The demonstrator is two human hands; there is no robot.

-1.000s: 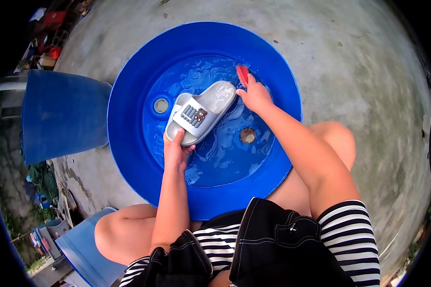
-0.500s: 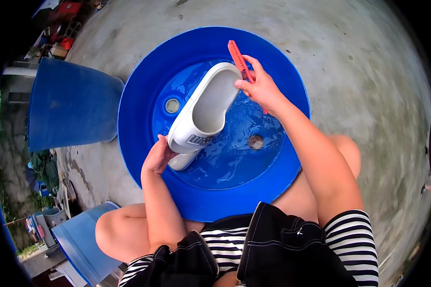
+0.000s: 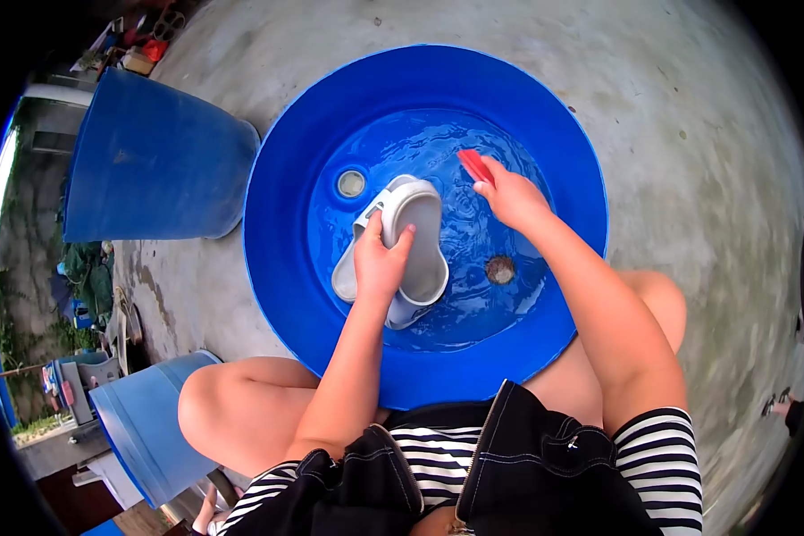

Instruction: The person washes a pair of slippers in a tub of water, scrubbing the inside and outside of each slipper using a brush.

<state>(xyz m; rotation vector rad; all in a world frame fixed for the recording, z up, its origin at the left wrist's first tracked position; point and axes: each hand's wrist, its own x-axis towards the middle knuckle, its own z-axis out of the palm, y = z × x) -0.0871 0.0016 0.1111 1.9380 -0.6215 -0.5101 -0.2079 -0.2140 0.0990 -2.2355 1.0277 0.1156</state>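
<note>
A round blue tub [image 3: 424,375] holds shallow water. In its left half, my left hand [image 3: 381,264] grips a light grey slipper [image 3: 422,230], thumb and fingers around its edge. A second grey slipper [image 3: 345,272] lies partly behind it, half covered by my hand. My right hand [image 3: 515,196] is closed on a red brush [image 3: 474,166] over the water, to the right of the slippers and apart from them. Most of the brush's handle is hidden in my palm.
A tall blue barrel [image 3: 156,161] stands left of the tub. At the lower left is a lighter blue bin [image 3: 156,424]. My bent knees flank the tub's near side. Part of another person [image 3: 788,411] shows at the far right edge, with more feet at the lower left.
The gripped slipper has turned and come lower, and my left hand has shifted from its strap end to its side. My right hand with the brush has moved down, away from the slipper.
</note>
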